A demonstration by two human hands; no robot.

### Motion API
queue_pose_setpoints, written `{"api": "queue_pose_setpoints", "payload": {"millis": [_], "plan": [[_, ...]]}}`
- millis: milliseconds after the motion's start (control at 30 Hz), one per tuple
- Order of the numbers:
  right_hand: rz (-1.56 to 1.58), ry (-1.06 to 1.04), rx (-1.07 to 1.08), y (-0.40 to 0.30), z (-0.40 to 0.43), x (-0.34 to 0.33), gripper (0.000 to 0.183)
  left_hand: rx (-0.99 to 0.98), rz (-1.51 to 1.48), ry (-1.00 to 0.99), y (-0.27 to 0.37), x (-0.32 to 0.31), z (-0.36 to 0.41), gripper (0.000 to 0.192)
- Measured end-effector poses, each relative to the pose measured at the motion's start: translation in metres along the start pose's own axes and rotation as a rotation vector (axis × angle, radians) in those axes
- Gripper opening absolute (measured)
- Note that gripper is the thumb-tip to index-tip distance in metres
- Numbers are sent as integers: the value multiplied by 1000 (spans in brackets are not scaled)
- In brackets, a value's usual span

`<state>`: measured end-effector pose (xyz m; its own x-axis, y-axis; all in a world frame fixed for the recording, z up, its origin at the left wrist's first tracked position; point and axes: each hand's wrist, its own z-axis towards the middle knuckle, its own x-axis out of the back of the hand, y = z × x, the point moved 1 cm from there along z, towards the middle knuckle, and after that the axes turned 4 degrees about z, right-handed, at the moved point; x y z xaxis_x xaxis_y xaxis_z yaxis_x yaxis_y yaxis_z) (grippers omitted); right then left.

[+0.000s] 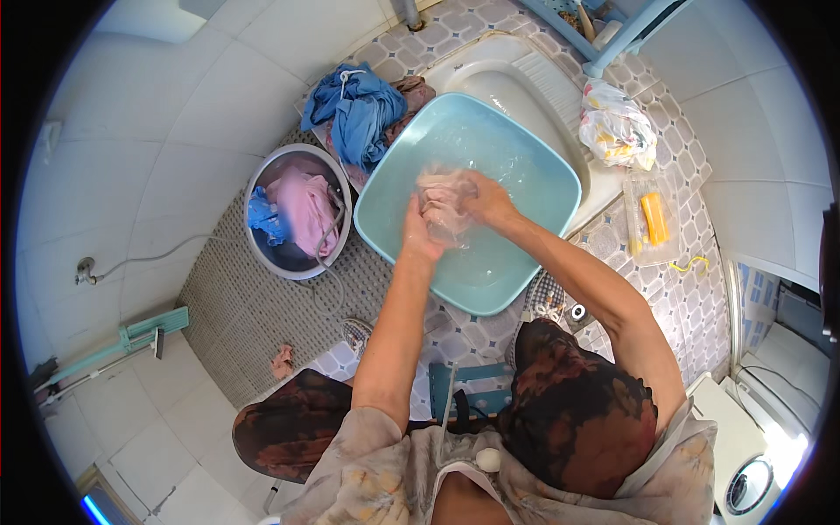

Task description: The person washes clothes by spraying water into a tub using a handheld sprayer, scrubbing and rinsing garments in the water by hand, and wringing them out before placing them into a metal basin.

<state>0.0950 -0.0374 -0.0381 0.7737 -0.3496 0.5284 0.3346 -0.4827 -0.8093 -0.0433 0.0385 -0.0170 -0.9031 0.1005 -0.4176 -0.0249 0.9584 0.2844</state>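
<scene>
A large light-blue plastic basin (387, 197) with water in it lies in front of me. Over the water both hands grip a wet, pale pink cloth (441, 197). My left hand (420, 230) holds its left and lower side, palm turned inward. On the cloth's right side is my right hand (487, 200), fingers bent into the folds. The cloth is somewhat blurred, and some fingertips are hidden in it.
Left of the basin stands a metal basin (254, 252) with pink and blue clothes and a grey hose. Blue clothing (367, 118) is heaped behind. A squat toilet (558, 125) lies beyond; a plastic bag (617, 128) and yellow soap bar (654, 218) are at right.
</scene>
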Motion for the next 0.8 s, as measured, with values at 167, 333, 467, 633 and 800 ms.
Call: {"api": "queue_pose_setpoints", "payload": {"millis": [167, 333, 467, 633, 800], "plan": [[319, -325, 58, -96, -50, -7, 42, -96, -88, -538, 28, 39, 17, 45], [-119, -122, 489, -125, -73, 3, 25, -191, -102, -361, 15, -1, -3, 31], [-297, 21, 685, -135, -63, 1, 25, -232, -112, -428, 11, 20, 11, 29], [-234, -133, 33, -67, 10, 12, 42, -193, -99, -214, 4, -20, -8, 31], [-286, 18, -93, 1, 29, 19, 40, -347, -16, -21, 2, -18, 6, 33]]}}
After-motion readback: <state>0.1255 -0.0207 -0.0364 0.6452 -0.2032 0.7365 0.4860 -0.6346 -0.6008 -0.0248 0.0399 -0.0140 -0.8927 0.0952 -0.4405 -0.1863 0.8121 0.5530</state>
